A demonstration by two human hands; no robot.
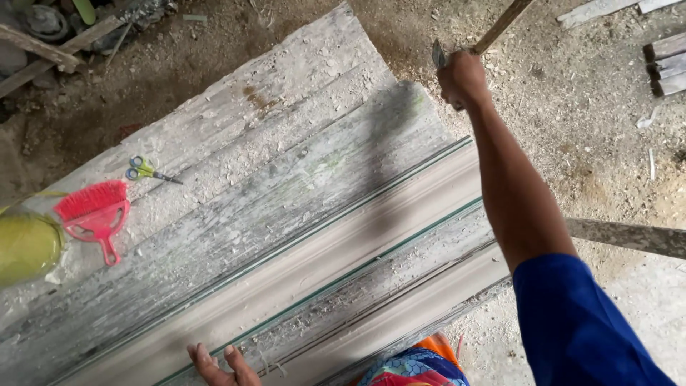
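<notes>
Two hands are showing: the right hand [463, 77] is reaching far out over the counter's [236, 214] upper end, clenching a wooden handle [501, 26] with a dark metal piece just beside the knuckles. The left hand [218, 366] is lying released, fingers spread, touching the pale moulded strip [336, 250] that is running lengthwise along the dusty counter between green lines. A pink brush [94, 212] and small scissors [146, 170] are lying well apart from both hands, near a yellow-green container [27, 246].
</notes>
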